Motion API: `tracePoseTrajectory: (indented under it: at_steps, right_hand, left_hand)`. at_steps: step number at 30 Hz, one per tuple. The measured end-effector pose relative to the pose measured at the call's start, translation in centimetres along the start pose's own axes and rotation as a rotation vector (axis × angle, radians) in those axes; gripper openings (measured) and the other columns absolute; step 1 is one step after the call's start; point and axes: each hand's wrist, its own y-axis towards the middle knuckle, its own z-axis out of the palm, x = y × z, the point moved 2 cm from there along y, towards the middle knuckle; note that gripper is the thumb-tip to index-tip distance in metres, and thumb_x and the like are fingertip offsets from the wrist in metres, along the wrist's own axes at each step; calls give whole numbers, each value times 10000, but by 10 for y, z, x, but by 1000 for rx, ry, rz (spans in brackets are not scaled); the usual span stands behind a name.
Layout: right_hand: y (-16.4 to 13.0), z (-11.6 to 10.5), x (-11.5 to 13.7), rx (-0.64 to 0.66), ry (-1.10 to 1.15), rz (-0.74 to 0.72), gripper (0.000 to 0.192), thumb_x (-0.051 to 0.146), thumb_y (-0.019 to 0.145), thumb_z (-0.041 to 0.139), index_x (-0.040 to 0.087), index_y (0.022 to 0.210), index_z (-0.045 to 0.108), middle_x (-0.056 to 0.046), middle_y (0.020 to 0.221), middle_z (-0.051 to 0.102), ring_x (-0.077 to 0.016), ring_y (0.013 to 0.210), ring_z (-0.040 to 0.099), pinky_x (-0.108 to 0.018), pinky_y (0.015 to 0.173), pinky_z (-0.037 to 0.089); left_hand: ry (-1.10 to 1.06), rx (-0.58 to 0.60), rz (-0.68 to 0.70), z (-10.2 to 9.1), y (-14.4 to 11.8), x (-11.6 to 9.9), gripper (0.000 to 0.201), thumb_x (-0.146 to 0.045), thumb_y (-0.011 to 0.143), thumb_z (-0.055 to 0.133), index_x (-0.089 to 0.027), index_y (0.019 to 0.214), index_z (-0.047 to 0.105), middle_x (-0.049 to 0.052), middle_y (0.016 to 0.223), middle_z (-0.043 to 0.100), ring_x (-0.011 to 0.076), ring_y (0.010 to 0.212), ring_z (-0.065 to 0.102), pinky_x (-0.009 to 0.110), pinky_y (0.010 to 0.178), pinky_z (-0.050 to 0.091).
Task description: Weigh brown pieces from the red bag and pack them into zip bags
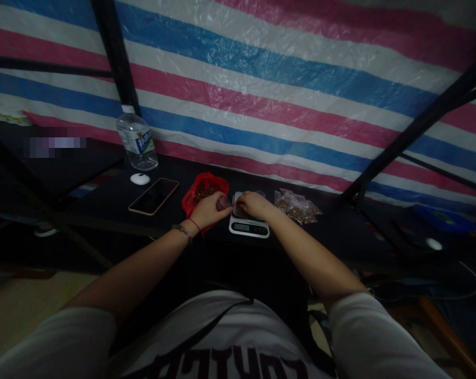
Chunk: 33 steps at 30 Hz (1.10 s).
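A white digital kitchen scale (249, 229) with a lit display sits on the dark tabletop before me. My left hand (206, 210), with a red string and a beaded bracelet at the wrist, is closed at the scale's left side. Between its fingers shows a small, clear, reddish thing (223, 203) whose kind I cannot make out. Just behind that hand stands an open red plastic bag (188, 196) holding brown, dried-looking bits. My right hand (254, 204) bends over the scale's platform, fingers curled down; whatever they pinch is hidden. Right of it lie several clear packets (296, 206) of brownish pieces.
A phone (153, 196), a white computer mouse (140, 179) and a clear labelled bottle (138, 141) stand or lie to the left. Striped plastic sheeting (261, 105) hangs behind the table. Dark frame bars (411, 126) slant at both sides.
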Motion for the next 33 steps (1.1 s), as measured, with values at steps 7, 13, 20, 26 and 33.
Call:
tracePoseTrajectory:
  at_steps: [7,13,20,26,33]
  right_hand:
    - [7,-6,-2,16,-115,-21,257,207,838,515,189,1037,677,-128,1001,642,-237,902,613,-291,740,437]
    - [13,-8,-1,25,-168,-39,244,184,786,550,159,983,692,-136,991,637,-237,877,612,-279,691,434]
    - [16,-12,1,30,-180,-64,239,160,760,570,162,961,700,-131,979,654,-237,866,617,-280,697,431]
    - [19,-19,-5,-13,-132,-49,249,138,733,597,151,958,702,-128,959,670,-226,858,609,-282,725,422]
    - [28,-34,-4,-172,237,-135,214,121,719,590,153,901,698,-50,873,683,-152,780,610,-246,729,437]
  left_hand:
    - [13,5,-8,0,0,0,411,-511,758,569,-205,1033,570,49,876,648,214,788,622,317,716,472]
    - [10,22,-15,1,2,0,413,-516,748,575,-207,1023,575,41,846,651,209,744,617,304,667,455]
    - [28,32,-24,3,3,0,412,-507,752,576,-199,1026,571,52,870,660,210,757,623,299,656,456]
    - [5,9,-11,4,4,2,402,-503,753,578,-200,1019,583,49,866,661,213,762,622,310,671,458]
    - [-23,21,-84,6,7,1,413,-518,730,602,-197,989,574,60,861,660,221,764,627,315,674,462]
